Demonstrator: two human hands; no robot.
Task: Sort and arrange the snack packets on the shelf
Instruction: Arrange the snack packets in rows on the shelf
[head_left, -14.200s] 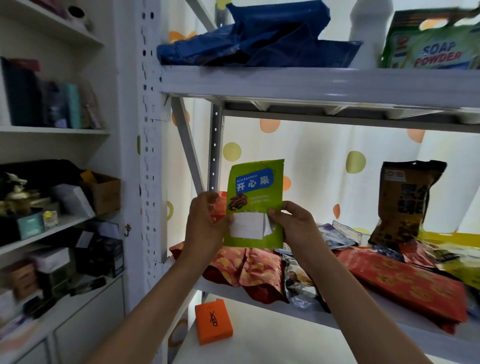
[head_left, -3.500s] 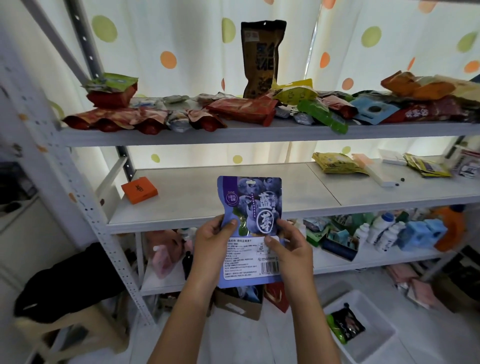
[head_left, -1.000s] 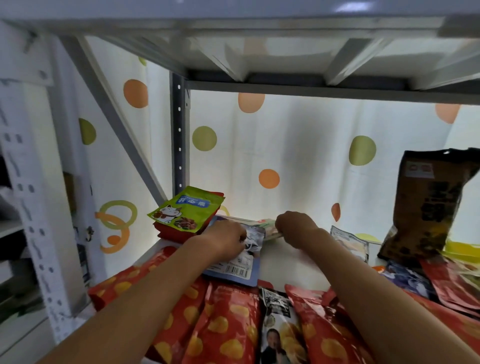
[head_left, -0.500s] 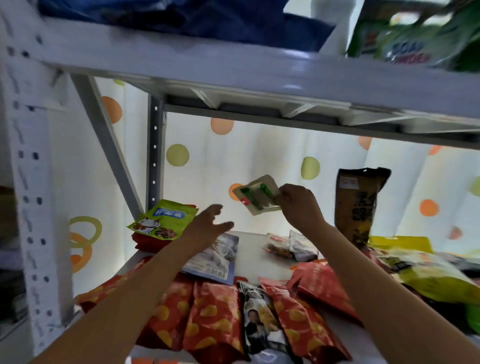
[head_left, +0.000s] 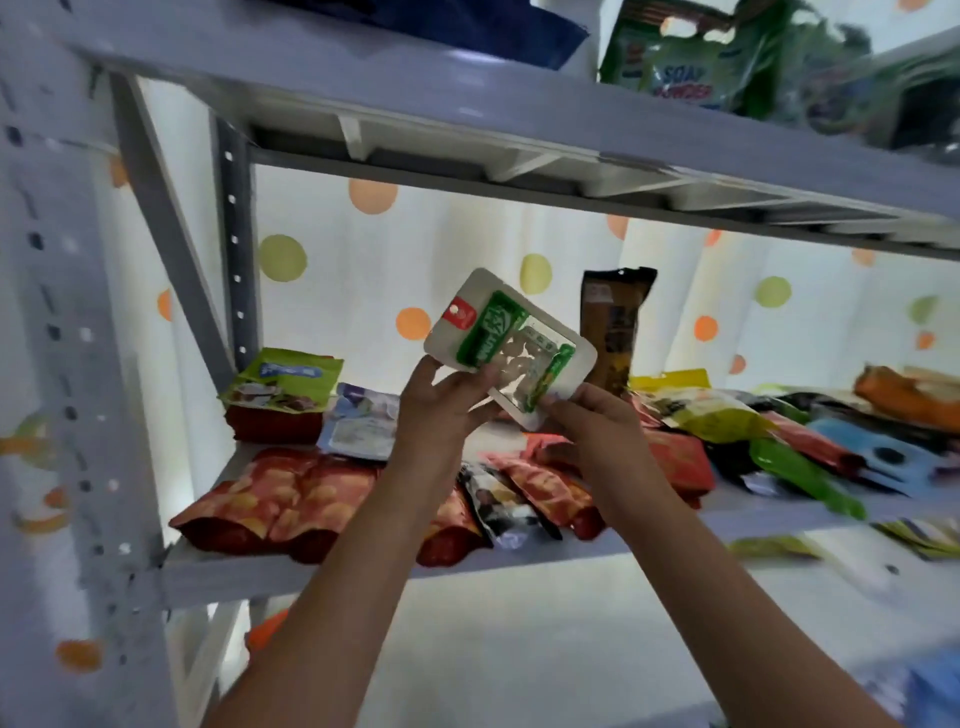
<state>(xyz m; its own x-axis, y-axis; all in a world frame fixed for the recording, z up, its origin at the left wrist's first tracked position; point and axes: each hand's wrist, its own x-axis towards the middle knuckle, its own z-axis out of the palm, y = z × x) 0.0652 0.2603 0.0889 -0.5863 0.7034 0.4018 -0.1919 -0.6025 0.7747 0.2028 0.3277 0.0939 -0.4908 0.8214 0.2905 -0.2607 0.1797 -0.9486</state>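
Snack packets lie scattered across the grey metal shelf (head_left: 363, 569), and one of them, a white packet with green lettering and a clear window (head_left: 511, 347), is held up in the air above the middle of that shelf, tilted with its top toward the left. The left hand (head_left: 441, 402) grips its lower left edge, thumb curled over the front and fingers (head_left: 480, 371) behind and beside it; the right hand (head_left: 597, 415) pinches the lower right corner, its fingers curled round the packet's edge. On the shelf below, a row of red packets printed with yellow chips (head_left: 291, 499) lies along the front edge at the left, touching one another, with a black and white packet (head_left: 496, 501) just beside them under the forearms. Behind, in the left corner, a green-topped packet (head_left: 283, 376) rests on a dark red one, and a pale blue packet (head_left: 358, 421) lies flat just to its right. A tall brown packet (head_left: 615, 322) stands upright against the dotted curtain (head_left: 337, 291) at the back. To the right the shelf holds a blurred heap of yellow, green, red and blue packets (head_left: 769, 431). The shelf above carries a green soap powder bag (head_left: 680, 57) and a dark blue bag (head_left: 467, 23).
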